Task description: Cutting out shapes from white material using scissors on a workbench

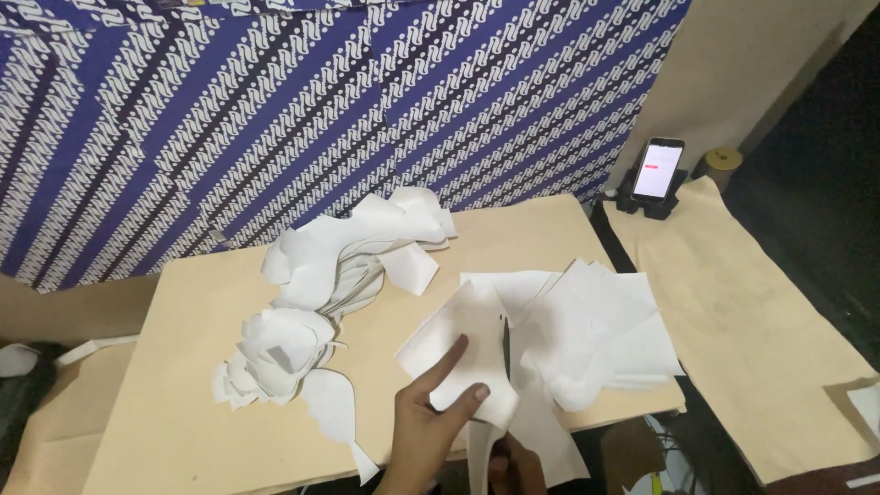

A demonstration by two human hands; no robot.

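Observation:
My left hand (429, 417) holds a white sheet of paper (458, 330) at its near edge, thumb on top and index finger stretched across it. A dark scissors blade (505, 346) runs upright through the sheet just right of that hand. My right hand (515, 463) is low at the frame's bottom edge, mostly hidden in shadow under a hanging paper strip, gripping the scissors from below.
A heap of curved white paper cut-outs (312, 293) lies on the tan board (174, 312) to the left. A stack of white sheets (600, 321) sits to the right. A phone on a stand (658, 170) and a tape roll (721, 159) stand by the blue patterned cloth (275, 110). Brown paper (742, 321) covers the right side.

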